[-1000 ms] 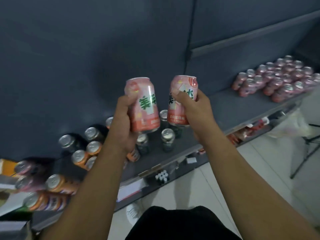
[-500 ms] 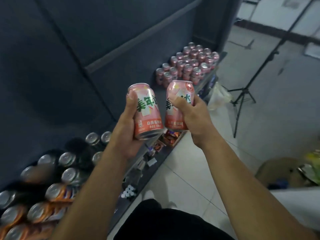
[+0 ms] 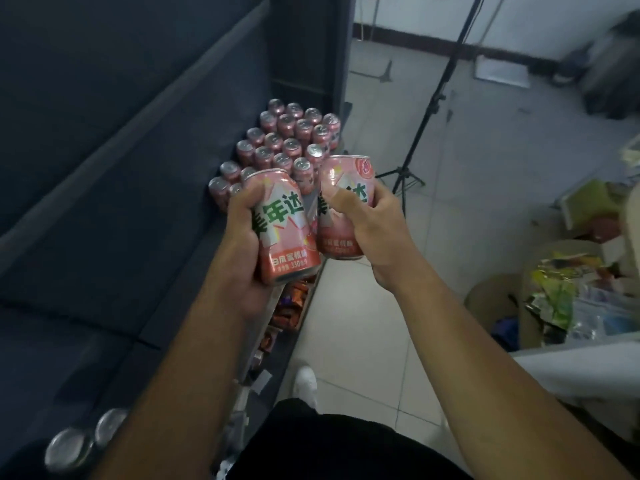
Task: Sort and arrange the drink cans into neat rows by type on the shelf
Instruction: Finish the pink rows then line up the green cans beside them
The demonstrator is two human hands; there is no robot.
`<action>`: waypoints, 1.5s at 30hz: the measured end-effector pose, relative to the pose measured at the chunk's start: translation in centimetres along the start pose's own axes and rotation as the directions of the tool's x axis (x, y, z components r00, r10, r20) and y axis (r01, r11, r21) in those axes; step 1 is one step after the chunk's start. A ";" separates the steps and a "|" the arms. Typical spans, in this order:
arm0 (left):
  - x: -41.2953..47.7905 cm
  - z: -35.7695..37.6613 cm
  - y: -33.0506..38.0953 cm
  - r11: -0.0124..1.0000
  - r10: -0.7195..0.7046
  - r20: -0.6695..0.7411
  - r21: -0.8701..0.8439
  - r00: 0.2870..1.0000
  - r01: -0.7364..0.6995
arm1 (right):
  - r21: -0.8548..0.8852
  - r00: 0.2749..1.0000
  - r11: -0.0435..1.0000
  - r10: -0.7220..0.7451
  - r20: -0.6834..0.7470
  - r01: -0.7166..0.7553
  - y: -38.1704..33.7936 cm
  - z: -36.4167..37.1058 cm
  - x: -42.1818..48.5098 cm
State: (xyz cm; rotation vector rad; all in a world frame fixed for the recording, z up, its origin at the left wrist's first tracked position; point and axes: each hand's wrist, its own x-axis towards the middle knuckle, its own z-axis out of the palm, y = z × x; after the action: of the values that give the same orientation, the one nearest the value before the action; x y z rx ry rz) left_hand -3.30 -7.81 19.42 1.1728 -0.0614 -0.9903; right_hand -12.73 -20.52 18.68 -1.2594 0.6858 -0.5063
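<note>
My left hand (image 3: 242,244) grips a pink can (image 3: 287,233) with green characters on its label. A second pink can (image 3: 346,209) of the same kind is held in my right hand (image 3: 377,230). Both cans are upright, side by side in the air, just in front of a block of several pink cans (image 3: 287,143) standing in rows at the far end of the dark shelf (image 3: 145,244). The nearest cans of that block are partly hidden behind my left hand. Two silver can tops (image 3: 86,441) show at the bottom left on the shelf.
A lower shelf (image 3: 287,306) holds orange snack packets. A black tripod stand (image 3: 433,109) rises from the tiled floor to the right. Cardboard boxes with colourful packets (image 3: 554,292) sit at the right edge. My white shoe (image 3: 306,382) is on the floor.
The view has swung right along the shelf. The block of pink cans is now much closer, directly behind the two cans I hold. The mixed orange and dark cans have left the view.
</note>
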 end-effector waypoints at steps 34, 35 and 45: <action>31.4 2.8 6.7 0.888 0.459 -0.409 0.239 0.789 -0.393 | -0.194 0.841 0.968 -0.031 0.541 0.160 -2.5 0.4 41.0; 31.5 2.6 6.6 0.886 0.464 -0.421 0.243 0.779 -0.396 | -0.200 0.833 0.966 -0.025 0.552 0.161 -2.0 0.7 41.5; 33.6 -2.9 4.0 0.950 0.245 -0.570 -0.019 0.784 -0.310 | -0.268 0.792 0.958 0.082 0.605 0.105 3.5 5.4 43.3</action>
State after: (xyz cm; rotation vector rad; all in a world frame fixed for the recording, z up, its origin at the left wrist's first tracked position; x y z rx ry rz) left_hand 20.71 -28.17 6.65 1.2683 0.2853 -0.3503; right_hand 21.40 -45.72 7.96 -1.5960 0.1946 0.0224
